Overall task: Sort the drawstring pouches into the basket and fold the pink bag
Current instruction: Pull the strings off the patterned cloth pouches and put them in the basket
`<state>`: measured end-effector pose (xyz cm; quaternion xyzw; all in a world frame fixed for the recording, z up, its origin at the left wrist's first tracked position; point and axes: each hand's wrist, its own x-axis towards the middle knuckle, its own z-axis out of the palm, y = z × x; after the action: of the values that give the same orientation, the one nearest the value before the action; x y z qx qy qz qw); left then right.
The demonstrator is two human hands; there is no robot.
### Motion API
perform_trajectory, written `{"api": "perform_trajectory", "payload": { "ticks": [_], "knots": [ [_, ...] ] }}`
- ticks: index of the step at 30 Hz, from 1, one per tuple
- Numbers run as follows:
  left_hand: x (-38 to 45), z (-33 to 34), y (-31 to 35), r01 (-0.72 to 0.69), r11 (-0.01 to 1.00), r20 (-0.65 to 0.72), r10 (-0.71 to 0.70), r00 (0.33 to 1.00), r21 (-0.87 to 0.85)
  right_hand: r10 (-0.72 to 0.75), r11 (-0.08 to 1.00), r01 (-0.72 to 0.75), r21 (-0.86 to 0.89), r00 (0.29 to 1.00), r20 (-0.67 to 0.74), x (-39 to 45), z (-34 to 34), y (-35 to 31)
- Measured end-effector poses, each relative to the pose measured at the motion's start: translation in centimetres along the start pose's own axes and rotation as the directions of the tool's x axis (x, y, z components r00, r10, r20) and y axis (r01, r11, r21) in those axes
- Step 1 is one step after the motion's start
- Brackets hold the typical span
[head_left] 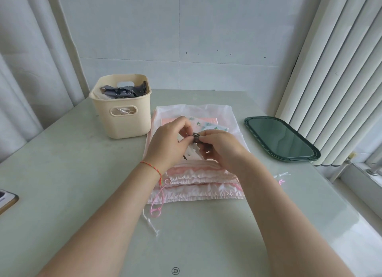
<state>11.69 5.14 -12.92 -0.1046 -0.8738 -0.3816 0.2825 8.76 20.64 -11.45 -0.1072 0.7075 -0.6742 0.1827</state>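
Centrally, a small white pouch (193, 152) w/ a dark gathered top is pinched betw. both hands above the pile: left hand (168, 141) fingertips are closed on the dark neck from one side, right hand (220, 147) fingertips are closed on it from the other, so the hands meet at that point. A red string bracelet (152, 168) is worn on the left wrist. Beneath, the pink bag (198, 186) is laid flat, satin-like, w/ ruffled gathered edges twd. the near side; pink and white cords (154, 211) trail off its near-left corner. A sheer white bag (217, 111) is spread under/behind, w/ a leaf-print piece (208, 124) seen on top. The basket (122, 109), cream plastic, rounded-rect. w/ slot handles, is set left of the pile, near but apart; grey fabric (124, 91) is seen inside. A dark green oblong tray (282, 139) is placed to the right, well apart. The table (62, 173) is pale green, smooth, slightly glossy. White wall panels are seen behind, vertical blinds (334, 70) at right.
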Motion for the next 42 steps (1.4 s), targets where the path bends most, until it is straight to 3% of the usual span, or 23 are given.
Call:
{"api": "perform_trajectory", "payload": {
  "ticks": [3,6,17,22,24,26,28,33,37,40,42],
  "knots": [
    [0.0,-0.1,0.0,0.007,0.997,0.02,-0.005,1.0,-0.075,0.087,0.982,-0.089,0.167,0.996,0.022,0.1,0.2,0.1],
    [0.0,-0.1,0.1,-0.014,0.992,0.041,0.02,0.999,-0.122,0.098,0.974,-0.103,0.2,0.995,0.035,0.0,0.1,0.0],
    [0.0,0.0,-0.1,0.033,0.999,0.055,-0.031,0.998,-0.032,-0.027,0.999,0.023,0.045,0.996,0.087,0.1,-0.3,0.6],
    [0.3,0.0,-0.3,0.099,0.994,0.076,-0.095,0.993,-0.042,-0.024,0.998,0.021,0.064,0.998,0.055,0.2,-0.5,0.4],
    [0.5,0.0,-0.5,0.15,0.988,0.092,-0.145,0.985,-0.049,-0.045,0.999,0.045,0.003,0.999,-0.007,0.2,-0.5,0.4],
    [0.6,0.1,-0.5,0.205,0.977,0.13,-0.197,0.972,-0.057,-0.117,0.98,0.094,-0.175,0.985,-0.126,0.2,-0.6,0.3],
    [0.5,0.2,-0.6,0.211,0.976,0.142,-0.202,0.969,-0.051,-0.207,0.932,0.114,-0.344,0.946,-0.249,0.4,-1.1,0.4],
    [0.6,-0.1,-1.3,0.226,0.973,0.054,-0.229,0.972,0.049,-0.36,0.814,0.062,-0.577,0.833,-0.419,1.5,-2.9,1.0],
    [0.3,-0.3,-1.5,0.258,0.956,0.0,-0.26,0.966,0.142,-0.412,0.755,0.034,-0.655,0.802,-0.433,1.6,-2.7,1.2],
    [0.2,-0.8,-1.9,0.277,0.955,-0.039,-0.274,0.961,0.111,-0.382,0.739,0.062,-0.671,0.859,-0.342,1.6,-2.6,1.4],
    [0.5,-1.1,-1.9,0.321,0.947,-0.049,-0.322,0.945,-0.03,-0.335,0.797,0.114,-0.594,0.901,-0.276,1.4,-2.6,1.3]
  ]
}}
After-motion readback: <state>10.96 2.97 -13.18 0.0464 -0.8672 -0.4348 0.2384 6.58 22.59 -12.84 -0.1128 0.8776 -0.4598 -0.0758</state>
